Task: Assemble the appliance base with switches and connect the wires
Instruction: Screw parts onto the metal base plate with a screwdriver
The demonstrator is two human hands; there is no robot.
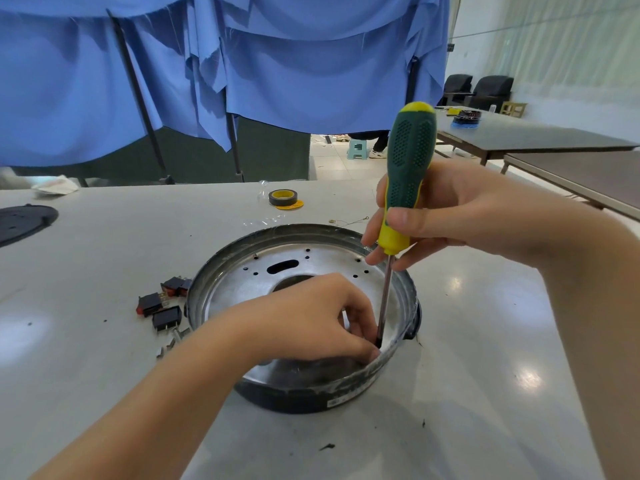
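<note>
Hands hold screwdriver inside base.

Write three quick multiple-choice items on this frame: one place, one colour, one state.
1. Where do the loose switches lie?
A. inside the base
B. on the table left of the base
C. on the tape roll

2. The screwdriver handle is:
A. red and black
B. plain blue
C. green and yellow

3. The right hand is:
A. gripping the screwdriver
B. flat on the table
C. holding the tape

Answers: 1 B, they sit on the table beside the base rim. 2 C, green grip, yellow cap and collar. 3 A, fingers wrap the upright handle.
</note>
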